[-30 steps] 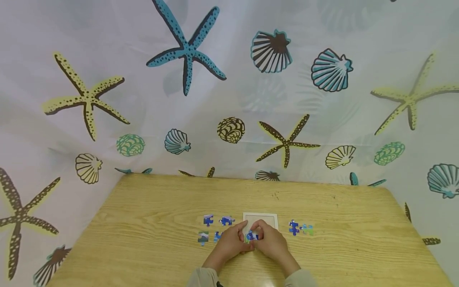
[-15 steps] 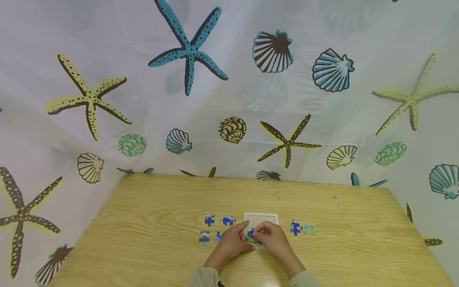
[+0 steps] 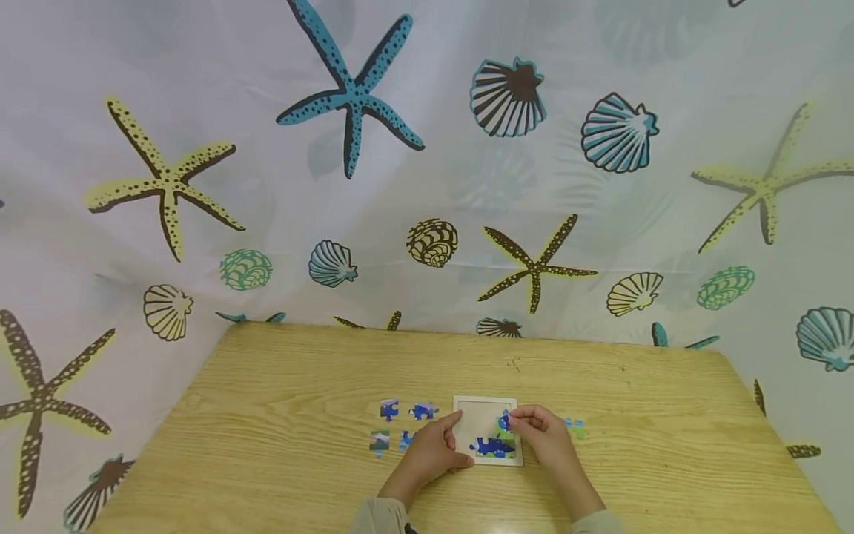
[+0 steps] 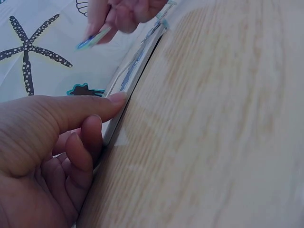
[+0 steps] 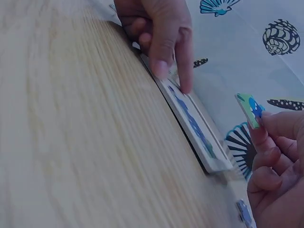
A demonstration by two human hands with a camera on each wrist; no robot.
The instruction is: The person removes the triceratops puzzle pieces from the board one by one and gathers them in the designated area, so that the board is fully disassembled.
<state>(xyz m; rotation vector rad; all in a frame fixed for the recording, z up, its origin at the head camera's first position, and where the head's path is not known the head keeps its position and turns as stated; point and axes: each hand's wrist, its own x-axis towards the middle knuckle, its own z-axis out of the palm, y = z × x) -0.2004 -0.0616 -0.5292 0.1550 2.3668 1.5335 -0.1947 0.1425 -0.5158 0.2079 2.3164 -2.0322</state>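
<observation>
My left hand [image 3: 432, 448] holds a square puzzle tray [image 3: 485, 399] by its left side, thumb near the front corner and index finger further back along the rim. In the right wrist view, the thumb and index finger of that left hand [image 5: 166, 42] touch the rim. Joined blue puzzle pieces [image 3: 494, 447] lie in the tray's front right part. Between thumb and index finger my right hand [image 3: 548, 436] pinches a green and blue puzzle piece [image 5: 249, 110], raised over the tray's right side. The left wrist view shows that piece [image 4: 92, 39] tilted.
Several loose puzzle pieces [image 3: 389, 409] lie on the wooden table [image 3: 300, 445] left of the tray, partly behind my left hand. A light blue and green piece [image 3: 575, 427] is at the right. A curtain [image 3: 373, 222] with starfish and shells hangs behind the table.
My right hand has moved right with the pinched piece, from over the tray's left part to its right side. The joined pieces show more fully now. My left hand stays at the tray.
</observation>
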